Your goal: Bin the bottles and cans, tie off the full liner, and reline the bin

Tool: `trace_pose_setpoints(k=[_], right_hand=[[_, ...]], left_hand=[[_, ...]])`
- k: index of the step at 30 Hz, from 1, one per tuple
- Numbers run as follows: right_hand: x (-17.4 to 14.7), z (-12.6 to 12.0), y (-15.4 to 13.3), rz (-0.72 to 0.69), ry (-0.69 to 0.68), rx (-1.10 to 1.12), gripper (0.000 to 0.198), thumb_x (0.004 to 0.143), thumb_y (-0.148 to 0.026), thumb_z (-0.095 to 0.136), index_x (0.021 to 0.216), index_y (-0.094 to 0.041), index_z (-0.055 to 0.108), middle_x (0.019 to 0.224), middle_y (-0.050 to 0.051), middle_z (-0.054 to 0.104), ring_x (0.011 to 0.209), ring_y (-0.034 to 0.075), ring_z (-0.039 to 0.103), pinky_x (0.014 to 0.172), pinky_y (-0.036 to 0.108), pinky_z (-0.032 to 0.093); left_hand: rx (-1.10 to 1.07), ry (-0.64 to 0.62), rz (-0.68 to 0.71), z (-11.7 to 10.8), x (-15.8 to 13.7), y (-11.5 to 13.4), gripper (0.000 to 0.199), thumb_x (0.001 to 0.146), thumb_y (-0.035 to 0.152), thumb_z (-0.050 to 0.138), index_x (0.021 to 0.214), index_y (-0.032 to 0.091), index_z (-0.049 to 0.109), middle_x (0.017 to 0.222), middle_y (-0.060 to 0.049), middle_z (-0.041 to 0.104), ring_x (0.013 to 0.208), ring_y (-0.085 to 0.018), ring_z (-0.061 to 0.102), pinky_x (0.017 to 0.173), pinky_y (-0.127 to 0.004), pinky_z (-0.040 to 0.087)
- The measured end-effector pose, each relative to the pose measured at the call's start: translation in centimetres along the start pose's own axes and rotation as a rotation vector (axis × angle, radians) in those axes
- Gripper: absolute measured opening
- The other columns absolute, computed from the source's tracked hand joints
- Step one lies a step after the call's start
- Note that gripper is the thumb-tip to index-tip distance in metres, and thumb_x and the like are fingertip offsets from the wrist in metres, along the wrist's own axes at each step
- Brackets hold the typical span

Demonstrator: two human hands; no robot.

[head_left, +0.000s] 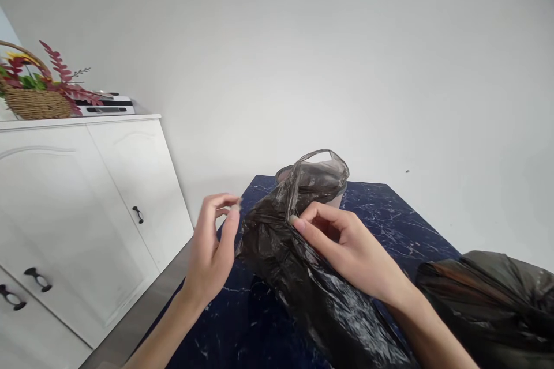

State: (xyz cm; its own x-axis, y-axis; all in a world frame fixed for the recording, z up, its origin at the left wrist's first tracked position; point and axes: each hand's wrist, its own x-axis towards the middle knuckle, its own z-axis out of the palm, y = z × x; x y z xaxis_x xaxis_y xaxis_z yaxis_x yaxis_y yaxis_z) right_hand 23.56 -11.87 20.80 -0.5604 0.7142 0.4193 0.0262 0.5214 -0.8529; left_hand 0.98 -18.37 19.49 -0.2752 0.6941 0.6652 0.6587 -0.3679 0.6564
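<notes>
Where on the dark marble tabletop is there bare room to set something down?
Bare patches: the far right of the tabletop, between the small bin and the second black bag, and the near left under the left hand. The middle is crowded by the black plastic bag that the right hand pinches.

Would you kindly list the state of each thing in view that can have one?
Black plastic bag: crumpled, handle loop raised, pinched by the right hand.
Left hand: fingers curled, just beside the bag's edge; contact cannot be told.
Small container: upright behind the bag, mostly hidden.
Second dark bag: bunched up, lying at the right.
Cabinet doors: closed.
Flower basket: upright on the cabinet.
</notes>
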Motion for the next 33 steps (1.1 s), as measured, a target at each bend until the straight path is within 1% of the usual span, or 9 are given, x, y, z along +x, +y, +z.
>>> trace_pose_setpoints(k=[2, 5, 7, 10, 17, 24, 27, 30, 33], right_hand=[[-0.2, 0.2, -0.3, -0.039, -0.026, -0.036, 0.033, 0.105, -0.046, 0.064, 0.083, -0.021, 0.064, 0.066, -0.005, 0.053, 0.062, 0.011, 0.043, 0.058, 0.026, 0.034], [-0.6, 0.6, -0.7, -0.127, -0.104, -0.08, 0.026, 0.105, -0.036, 0.063, 0.083, -0.022, 0.065, 0.071, -0.005, 0.06, 0.065, 0.01, 0.05, 0.06, 0.025, 0.037], [-1.0, 0.7, -0.9, -0.178, -0.149, -0.122, 0.023, 0.105, -0.032, 0.062, 0.085, -0.022, 0.064, 0.075, -0.005, 0.062, 0.066, 0.01, 0.052, 0.06, 0.024, 0.039], [-1.2, 0.4, -1.0, -0.211, -0.17, -0.191, 0.021, 0.106, -0.031, 0.061, 0.087, -0.023, 0.064, 0.079, -0.005, 0.064, 0.067, 0.01, 0.052, 0.06, 0.024, 0.039], [-1.0, -1.0, -1.1, -0.163, -0.182, -0.197, 0.026, 0.106, -0.036, 0.061, 0.084, -0.023, 0.065, 0.08, -0.003, 0.068, 0.07, 0.011, 0.059, 0.063, 0.025, 0.044], [-1.4, -0.5, -1.6, -0.027, -0.237, 0.045, 0.022, 0.096, -0.042, 0.08, 0.099, -0.024, 0.068, 0.086, -0.004, 0.069, 0.075, 0.012, 0.059, 0.065, 0.023, 0.046], [-1.6, 0.2, -1.7, -0.03, -0.273, 0.076, 0.031, 0.09, -0.045, 0.086, 0.1, -0.023, 0.066, 0.086, -0.004, 0.068, 0.073, 0.011, 0.059, 0.062, 0.023, 0.045], [-1.7, 0.5, -1.8, -0.086, -0.309, 0.032, 0.027, 0.095, -0.044, 0.08, 0.09, -0.022, 0.066, 0.08, -0.004, 0.065, 0.068, 0.01, 0.056, 0.059, 0.023, 0.042], [-1.7, 0.2, -1.8, -0.121, -0.267, 0.024, 0.025, 0.098, -0.04, 0.077, 0.085, -0.022, 0.068, 0.076, -0.004, 0.065, 0.067, 0.011, 0.055, 0.061, 0.023, 0.043]], left_hand=[[-0.001, -0.003, 0.039, 0.0, -0.4, 1.4, 0.026, 0.112, 0.043, 0.045, 0.1, 0.024, 0.058, 0.085, 0.0, 0.061, 0.078, -0.016, 0.06, 0.074, -0.029, 0.05], [-0.024, -0.306, 0.043, 0.2, -0.8, 3.4, 0.041, 0.113, 0.043, 0.042, 0.078, 0.023, 0.047, 0.063, 0.005, 0.043, 0.055, -0.012, 0.041, 0.054, -0.027, 0.035], [-0.019, -0.402, 0.018, 0.4, -0.9, 4.4, 0.046, 0.111, 0.044, 0.046, 0.071, 0.023, 0.04, 0.06, 0.006, 0.037, 0.052, -0.011, 0.035, 0.05, -0.027, 0.029], [-0.043, -0.396, -0.04, 0.3, -1.1, 4.7, 0.049, 0.111, 0.044, 0.047, 0.069, 0.023, 0.033, 0.058, 0.007, 0.031, 0.05, -0.01, 0.032, 0.049, -0.027, 0.027], [-0.248, -0.331, -0.11, -0.5, -1.1, 3.6, 0.05, 0.112, 0.049, 0.047, 0.069, 0.023, 0.044, 0.054, 0.006, 0.043, 0.044, -0.009, 0.046, 0.048, -0.023, 0.04], [-0.44, -0.393, -0.223, -0.3, -1.5, 3.0, 0.051, 0.106, 0.059, 0.057, 0.072, 0.022, 0.046, 0.054, 0.008, 0.04, 0.04, -0.007, 0.042, 0.041, -0.019, 0.04], [-0.448, -0.471, -0.208, -0.2, -1.8, 3.5, 0.051, 0.105, 0.059, 0.059, 0.072, 0.022, 0.048, 0.056, 0.007, 0.042, 0.042, -0.007, 0.043, 0.041, -0.019, 0.038], [-0.464, -0.51, -0.167, -0.2, -2.0, 3.8, 0.052, 0.106, 0.059, 0.058, 0.071, 0.022, 0.048, 0.056, 0.007, 0.043, 0.043, -0.008, 0.043, 0.042, -0.02, 0.037], [-0.528, -0.495, -0.121, -0.2, -2.1, 3.6, 0.052, 0.107, 0.056, 0.058, 0.07, 0.022, 0.044, 0.055, 0.007, 0.041, 0.043, -0.007, 0.037, 0.042, -0.02, 0.036]])
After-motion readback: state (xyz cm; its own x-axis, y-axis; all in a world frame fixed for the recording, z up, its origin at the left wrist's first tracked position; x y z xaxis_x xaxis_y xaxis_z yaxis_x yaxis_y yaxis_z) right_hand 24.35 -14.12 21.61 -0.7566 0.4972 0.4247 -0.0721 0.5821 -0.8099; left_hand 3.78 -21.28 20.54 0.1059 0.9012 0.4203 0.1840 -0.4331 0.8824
